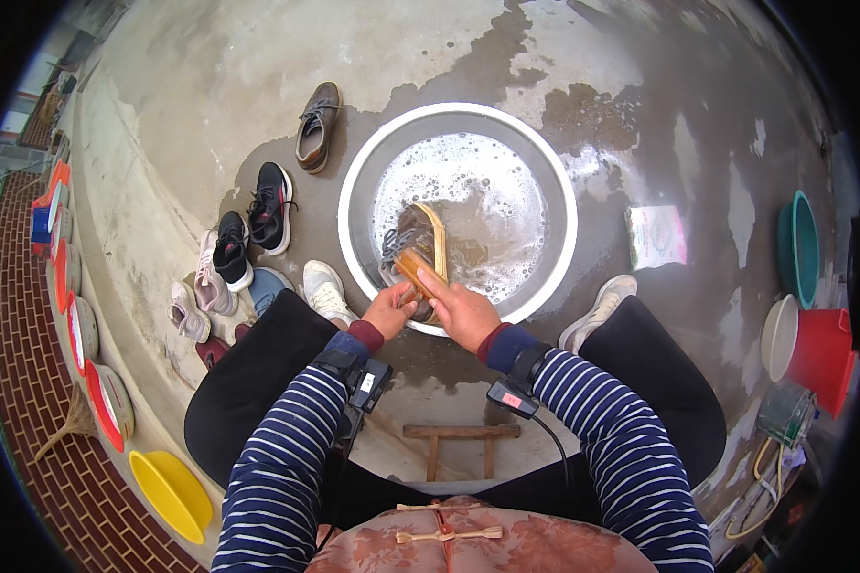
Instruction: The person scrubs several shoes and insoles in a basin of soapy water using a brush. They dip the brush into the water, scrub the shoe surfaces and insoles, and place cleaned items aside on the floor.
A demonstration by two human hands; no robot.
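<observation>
A brown lace-up shoe (414, 227) with a tan sole edge lies tilted in a wide grey basin (347, 205) with a white rim, its far part over sudsy, murky water. My left hand (388, 311) is closed at the shoe's near end, by the basin's near rim; its fingertips are partly hidden. In my right hand (465, 315) is a smooth amber-brown oblong that looks like the back of a scrubbing brush (413, 266). It rests over the shoe, and no bristles show.
Several shoes stand to the left, among them a brown shoe (318, 128) and a black sneaker (271, 207). A white-and-pink packet (655, 237) lies on the wet concrete at right. Beyond it are a teal basin (799, 248) and red bucket (821, 358). A low wooden stool (462, 432) sits between my legs.
</observation>
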